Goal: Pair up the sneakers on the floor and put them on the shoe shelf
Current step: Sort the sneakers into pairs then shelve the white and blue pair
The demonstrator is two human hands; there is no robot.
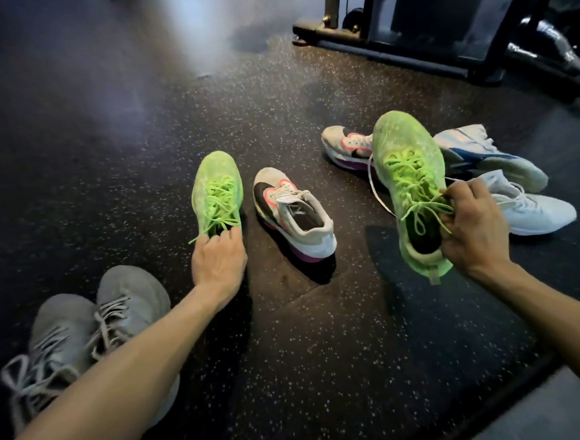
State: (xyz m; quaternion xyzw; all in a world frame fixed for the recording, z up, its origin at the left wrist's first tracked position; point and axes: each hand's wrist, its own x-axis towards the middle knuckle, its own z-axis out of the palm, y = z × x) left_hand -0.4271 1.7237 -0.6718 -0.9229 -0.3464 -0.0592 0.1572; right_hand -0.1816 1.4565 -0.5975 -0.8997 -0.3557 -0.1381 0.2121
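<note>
2 grey lace-up knit sneakers (84, 340) sit paired left of the left hand (218, 259), whose fingers curl at the collar of the neon-green mesh sneaker (217, 190) on the speckled rubber floor (309, 373); grasp apparently incomplete. Right hand (472, 227) pinches a second green sneaker (411, 180), raised.

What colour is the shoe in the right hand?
Neon green sneaker with matching green laces, held by the right hand; the head view shows it.
</note>
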